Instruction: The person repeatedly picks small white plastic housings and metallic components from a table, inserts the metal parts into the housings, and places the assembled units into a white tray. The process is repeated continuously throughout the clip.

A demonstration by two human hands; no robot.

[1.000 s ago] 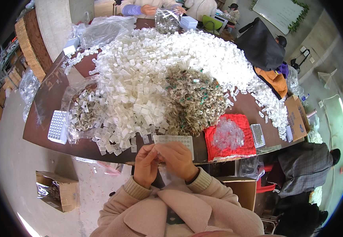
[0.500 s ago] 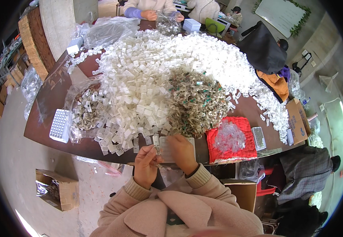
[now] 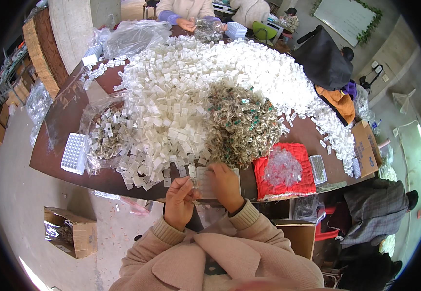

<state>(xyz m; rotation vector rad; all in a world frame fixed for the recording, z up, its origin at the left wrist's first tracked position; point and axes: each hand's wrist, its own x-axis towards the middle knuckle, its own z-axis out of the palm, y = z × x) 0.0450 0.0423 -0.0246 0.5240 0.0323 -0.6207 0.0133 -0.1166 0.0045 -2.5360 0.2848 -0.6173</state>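
A small pale plastic piece [image 3: 192, 171] sits right at the tips of my left hand [image 3: 179, 203], whose thumb and forefinger are drawn together; it is too small to tell whether they pinch it. My right hand [image 3: 226, 188] bends over a pale tray [image 3: 203, 187], and I cannot tell if its fingers hold anything. Just beyond my grip rises a brownish heap [image 3: 242, 128], with white plastic pieces [image 3: 164, 97] heaped beside and behind it. Right of my hands lies a red cloth [image 3: 259, 180] bearing clear scraps [image 3: 282, 170]; well left stands a white rack [image 3: 74, 154].
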